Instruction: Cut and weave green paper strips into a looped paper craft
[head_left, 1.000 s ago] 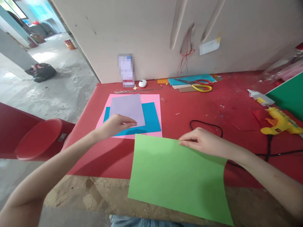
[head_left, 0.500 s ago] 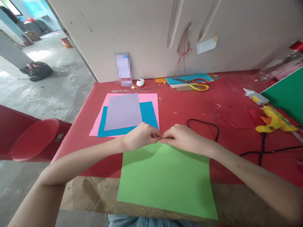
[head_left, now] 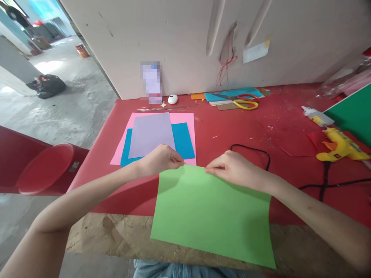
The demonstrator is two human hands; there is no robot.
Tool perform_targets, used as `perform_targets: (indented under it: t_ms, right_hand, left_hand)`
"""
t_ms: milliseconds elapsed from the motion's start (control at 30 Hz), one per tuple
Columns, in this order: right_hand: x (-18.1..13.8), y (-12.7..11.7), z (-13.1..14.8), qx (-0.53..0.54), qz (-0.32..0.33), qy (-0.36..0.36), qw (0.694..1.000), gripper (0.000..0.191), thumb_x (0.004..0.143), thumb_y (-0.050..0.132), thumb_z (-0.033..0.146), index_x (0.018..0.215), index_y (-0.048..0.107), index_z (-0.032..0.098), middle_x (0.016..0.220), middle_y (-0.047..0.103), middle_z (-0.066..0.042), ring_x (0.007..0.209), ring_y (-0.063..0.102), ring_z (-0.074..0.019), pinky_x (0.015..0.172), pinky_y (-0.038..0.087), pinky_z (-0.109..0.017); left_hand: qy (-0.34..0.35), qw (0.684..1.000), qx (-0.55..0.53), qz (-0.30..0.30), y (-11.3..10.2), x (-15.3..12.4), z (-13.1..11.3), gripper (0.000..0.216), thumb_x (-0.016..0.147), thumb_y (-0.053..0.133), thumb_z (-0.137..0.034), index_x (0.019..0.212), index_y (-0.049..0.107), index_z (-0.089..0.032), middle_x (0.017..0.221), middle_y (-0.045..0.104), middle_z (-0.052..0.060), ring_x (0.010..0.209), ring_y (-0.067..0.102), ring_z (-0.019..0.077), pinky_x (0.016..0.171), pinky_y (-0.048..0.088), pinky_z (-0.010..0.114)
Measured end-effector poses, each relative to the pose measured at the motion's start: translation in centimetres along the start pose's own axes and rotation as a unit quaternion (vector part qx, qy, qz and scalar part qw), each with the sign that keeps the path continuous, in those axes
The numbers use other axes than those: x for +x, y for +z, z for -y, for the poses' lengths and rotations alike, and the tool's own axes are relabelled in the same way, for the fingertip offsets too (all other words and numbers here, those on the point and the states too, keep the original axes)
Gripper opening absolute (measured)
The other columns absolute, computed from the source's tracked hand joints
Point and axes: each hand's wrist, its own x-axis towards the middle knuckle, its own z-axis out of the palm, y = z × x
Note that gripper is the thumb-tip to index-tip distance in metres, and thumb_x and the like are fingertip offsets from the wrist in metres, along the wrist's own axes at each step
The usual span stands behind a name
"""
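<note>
A sheet of green paper (head_left: 214, 216) hangs slightly curved between my hands, its lower edge past the front of the red table. My left hand (head_left: 162, 157) pinches its top edge near the left corner. Farther right along the same edge, my right hand (head_left: 228, 166) also grips the sheet between thumb and fingers. Just beyond my left hand lie a purple sheet (head_left: 152, 133), a blue sheet (head_left: 184, 141) and a pink sheet (head_left: 187, 117), overlapping on the table.
Yellow-handled scissors (head_left: 246, 103) rest on paper scraps at the back. To the right lie a yellow glue gun (head_left: 342, 144) with its black cord, a glue bottle (head_left: 315, 115) and a green board (head_left: 353, 112). A red bin (head_left: 46, 170) stands left of the red table (head_left: 220, 123).
My hands have moved apart along the paper's top edge, the left one going left and the right one right. The green paper has shifted slightly right.
</note>
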Motion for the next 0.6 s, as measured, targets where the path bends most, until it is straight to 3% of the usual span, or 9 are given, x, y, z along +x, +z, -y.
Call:
perform_targets:
  t_ms: [300, 467, 533, 600]
  right_hand:
    - [-1.0, -0.2, -1.0, 0.024, 0.016, 0.009, 1.0, 0.037, 0.085, 0.045, 0.032, 0.057, 0.066, 0.019, 0.05, 0.049, 0.003, 0.048, 0.039, -0.0079, 0.047, 0.026, -0.023]
    - [-1.4, -0.4, -2.4, 0.045, -0.022, 0.015, 0.999, 0.031, 0.081, 0.051, 0.036, 0.062, 0.07, 0.02, 0.055, 0.062, 0.001, 0.048, 0.047, -0.0094, 0.046, 0.031, -0.023]
    - [-1.3, -0.5, -2.8, 0.059, -0.048, 0.016, 0.997, 0.027, 0.08, 0.054, 0.036, 0.068, 0.072, 0.021, 0.063, 0.068, 0.0, 0.051, 0.052, -0.0112, 0.047, 0.035, -0.024]
    - [-1.0, -0.5, -2.5, 0.068, -0.052, 0.013, 0.996, 0.025, 0.08, 0.054, 0.034, 0.072, 0.073, 0.02, 0.068, 0.07, -0.001, 0.055, 0.057, -0.0128, 0.05, 0.038, -0.024]
  left_hand:
    - [-0.077, 0.997, 0.016, 0.007, -2.0, -1.5, 3.0, 0.021, 0.073, 0.053, -0.022, 0.075, 0.073, -0.016, 0.073, 0.072, 0.0, 0.067, 0.063, 0.0131, 0.056, 0.045, 0.018]
    - [-0.131, 0.99, 0.036, -0.046, -3.4, -1.8, 5.0, 0.017, 0.072, 0.055, -0.023, 0.077, 0.07, -0.015, 0.075, 0.072, 0.003, 0.071, 0.067, 0.0168, 0.066, 0.05, 0.023]
    - [-0.1, 0.993, 0.006, -0.054, -3.4, -1.9, 4.8, 0.025, 0.079, 0.05, -0.029, 0.089, 0.068, -0.016, 0.09, 0.072, 0.004, 0.084, 0.067, 0.0171, 0.075, 0.05, 0.025]
    - [-0.026, 0.999, -0.02, -0.043, -2.9, -2.0, 3.8, 0.034, 0.086, 0.044, -0.038, 0.106, 0.063, -0.019, 0.108, 0.068, 0.004, 0.098, 0.063, 0.0166, 0.082, 0.048, 0.025]
